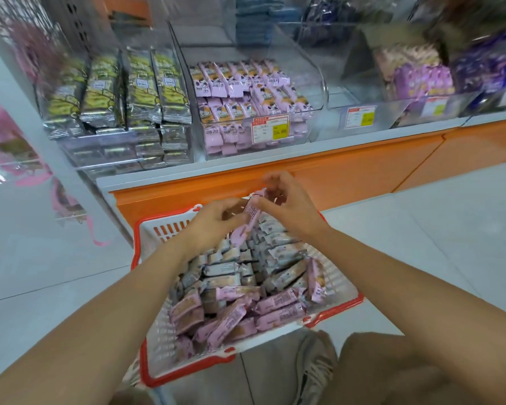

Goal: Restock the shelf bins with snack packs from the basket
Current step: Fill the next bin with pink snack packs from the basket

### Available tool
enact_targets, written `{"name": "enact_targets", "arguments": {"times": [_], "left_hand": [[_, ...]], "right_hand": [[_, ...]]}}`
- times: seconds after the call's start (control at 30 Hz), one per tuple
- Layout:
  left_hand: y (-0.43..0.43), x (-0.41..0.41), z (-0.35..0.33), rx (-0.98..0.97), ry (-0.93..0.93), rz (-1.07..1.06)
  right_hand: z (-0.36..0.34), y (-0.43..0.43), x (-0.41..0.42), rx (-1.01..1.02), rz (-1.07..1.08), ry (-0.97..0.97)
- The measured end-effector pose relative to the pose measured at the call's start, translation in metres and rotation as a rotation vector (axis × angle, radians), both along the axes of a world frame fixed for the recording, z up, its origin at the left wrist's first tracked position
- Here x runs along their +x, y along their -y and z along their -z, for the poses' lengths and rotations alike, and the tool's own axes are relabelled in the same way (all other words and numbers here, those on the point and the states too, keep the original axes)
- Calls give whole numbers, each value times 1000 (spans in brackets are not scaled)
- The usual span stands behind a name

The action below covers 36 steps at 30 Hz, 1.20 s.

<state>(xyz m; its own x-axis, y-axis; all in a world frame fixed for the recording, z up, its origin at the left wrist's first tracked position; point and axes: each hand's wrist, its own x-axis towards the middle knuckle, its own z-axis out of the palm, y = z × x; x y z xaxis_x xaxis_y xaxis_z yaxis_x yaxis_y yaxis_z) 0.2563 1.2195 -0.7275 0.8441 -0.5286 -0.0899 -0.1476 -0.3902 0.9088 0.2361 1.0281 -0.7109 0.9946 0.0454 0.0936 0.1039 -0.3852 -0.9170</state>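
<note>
A white basket with a red rim [333, 311] stands on the floor in front of me, piled with several pink and grey snack packs [240, 290]. Above it, my left hand [214, 222] and my right hand [287, 206] both grip a few pink snack packs [250, 222], held upright between them. On the shelf ahead, a clear bin [316, 83] holds rows of matching pink packs [240, 92] behind a price tag [270, 128].
A bin of yellow and black packs [123, 92] stands left of the pink bin. To the right a clear bin [368, 112] looks nearly bare, then purple packs [424, 77]. The orange shelf base [348, 171] runs across. My shoe [316, 366] and knee are beside the basket.
</note>
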Motion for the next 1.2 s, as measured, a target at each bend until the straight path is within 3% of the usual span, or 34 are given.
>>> {"name": "enact_targets", "arguments": {"times": [0.17,0.37,0.43,0.57,0.63,0.83,1.2], "left_hand": [[10,-7,-26,-236,-117,-196],[13,-16,-56,-340,-133,-192],[10,-12,-61,-204,38,-248],[-11,4,-70,278,824,-442],[-20,16,-73,453,980,-452],[-30,39,-62,891,938,-382],[-36,48,-47,896,984,-370]], "right_hand": [[-16,1,-18,-15,-26,-4],[-30,-2,-31,-65,-19,63],[-42,-1,-28,-79,0,108],[-78,5,0,-105,81,193],[-97,6,20,-176,133,235],[-130,3,86,-438,244,239],[-114,-19,145,-711,307,71]]}}
